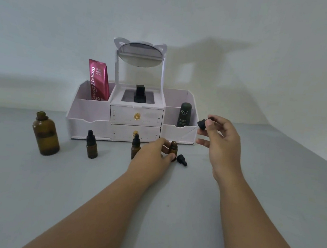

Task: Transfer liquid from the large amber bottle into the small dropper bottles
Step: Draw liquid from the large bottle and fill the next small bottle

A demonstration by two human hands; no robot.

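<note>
Now the left hand (155, 153) is gripping a small open dropper bottle (173, 150) standing on the grey table (170, 214), while the right hand (219, 143) is pinching a black dropper cap (202, 124) above it. Another cap (182, 160) is lying just beside that bottle. Two capped dropper bottles (92, 145) (136, 146) are standing leftward, and the large amber bottle (45, 134), uncapped, is sitting far left before a white organizer (91, 121).

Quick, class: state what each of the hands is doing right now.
Left hand: closed on the uncapped small dropper bottle.
Right hand: holding a black dropper cap.
</note>
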